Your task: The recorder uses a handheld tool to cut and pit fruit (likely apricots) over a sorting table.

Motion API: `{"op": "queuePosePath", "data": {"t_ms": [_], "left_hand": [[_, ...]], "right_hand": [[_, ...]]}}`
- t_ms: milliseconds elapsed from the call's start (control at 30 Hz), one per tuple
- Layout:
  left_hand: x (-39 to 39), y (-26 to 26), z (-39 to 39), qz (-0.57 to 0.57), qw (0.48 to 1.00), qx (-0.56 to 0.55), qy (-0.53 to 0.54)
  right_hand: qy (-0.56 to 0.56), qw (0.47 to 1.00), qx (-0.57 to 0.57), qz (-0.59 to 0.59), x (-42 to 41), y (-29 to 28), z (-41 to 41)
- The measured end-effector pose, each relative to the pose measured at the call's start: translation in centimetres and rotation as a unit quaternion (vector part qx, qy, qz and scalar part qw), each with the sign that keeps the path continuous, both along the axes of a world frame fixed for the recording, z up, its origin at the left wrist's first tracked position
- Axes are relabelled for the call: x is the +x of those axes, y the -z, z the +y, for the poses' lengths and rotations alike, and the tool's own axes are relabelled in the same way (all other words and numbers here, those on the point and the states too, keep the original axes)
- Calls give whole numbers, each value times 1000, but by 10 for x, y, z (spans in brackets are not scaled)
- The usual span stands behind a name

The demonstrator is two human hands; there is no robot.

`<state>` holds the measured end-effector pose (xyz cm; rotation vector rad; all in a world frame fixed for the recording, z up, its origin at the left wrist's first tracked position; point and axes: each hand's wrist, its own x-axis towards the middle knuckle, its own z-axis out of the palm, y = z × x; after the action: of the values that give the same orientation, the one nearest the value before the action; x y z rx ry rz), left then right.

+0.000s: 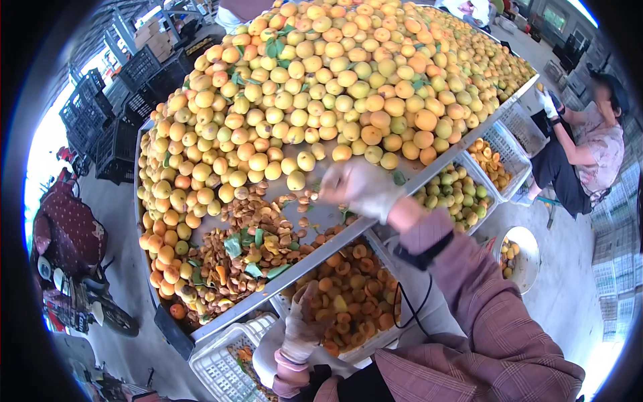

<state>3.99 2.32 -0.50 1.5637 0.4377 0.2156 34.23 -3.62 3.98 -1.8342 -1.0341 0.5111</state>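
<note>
My right hand (362, 190), in a pale glove and blurred, hovers over the metal table near the front row of a heap of whole apricots (321, 95). Whether its fingers hold anything is too blurred to tell. Below it and to the left lies a pile of brown apricot pits (256, 226) mixed with green leaves. My left hand (304, 321), also gloved and stained, is over the left side of a crate of halved apricots (359, 296). Its fingers curl partly out of sight, so any object in them is hidden. The table's metal rim (281, 284) runs between both hands.
A white plastic crate (221, 364) stands at lower left. To the right are a crate of greenish fruit (454, 193), a crate of orange halves (490, 161) and a white bucket (527, 259). A seated person (582, 145) works there. Black crates (118, 145) and a motorbike (95, 296) stand left.
</note>
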Motion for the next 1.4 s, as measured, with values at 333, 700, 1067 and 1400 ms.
{"op": "queuePosePath", "data": {"t_ms": [333, 700, 1067, 1400], "left_hand": [[11, 32, 4, 23, 981, -194, 23], [2, 13, 5, -24, 975, -220, -3], [-24, -7, -15, -171, 851, -493, -62], [-58, -48, -20, -324, 830, -447, -83]], "right_hand": [[52, 853, -451, -258, 74, -2, 69], [-3, 979, -198, -46, 52, 1, 27], [-332, 940, 12, 75, -144, -48, -34], [-117, 933, 135, 312, -231, -23, -77]]}}
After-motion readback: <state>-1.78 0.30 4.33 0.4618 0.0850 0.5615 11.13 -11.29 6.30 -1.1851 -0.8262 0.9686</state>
